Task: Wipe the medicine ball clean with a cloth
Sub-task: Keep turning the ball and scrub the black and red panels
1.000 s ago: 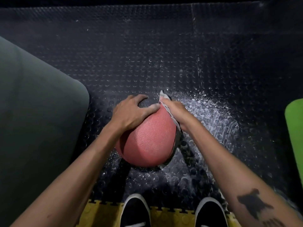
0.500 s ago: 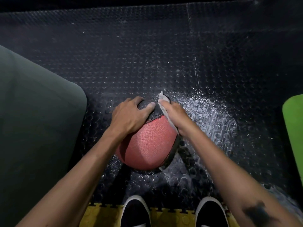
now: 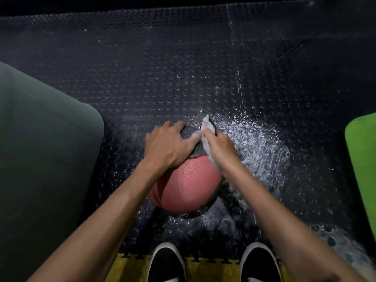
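At far left a dark green mat (image 3: pixel 40 149) is lying on the studded black floor (image 3: pixel 183 68), well apart from the work. Moving right, the left hand (image 3: pixel 171 147) is spreading its fingers over the top left of the medicine ball (image 3: pixel 187 190), pressing down to steady it rather than gripping round it. The ball is sitting on the floor just ahead of the person's black shoes (image 3: pixel 165 263), its red panel facing the camera and a dark panel showing at the top between the two hands.

Compared with half a second ago, more of that dark panel is showing and the red panel is sitting lower, so the ball appears to be rolling toward the person, bringing a fresh section up under the cloth.

Next, the right hand (image 3: pixel 220 145) is pinching a pale cloth (image 3: pixel 207 135) against the ball's upper right, fingers curled on the fabric, its tip sticking up beyond the fingertips. To the right, white powder or spray (image 3: pixel 264 143) is scattering across the floor beside the ball. A bright green mat (image 3: pixel 364 163) is edging in at far right.

Judging by this, wiping is well underway, with the underside likely untouched.
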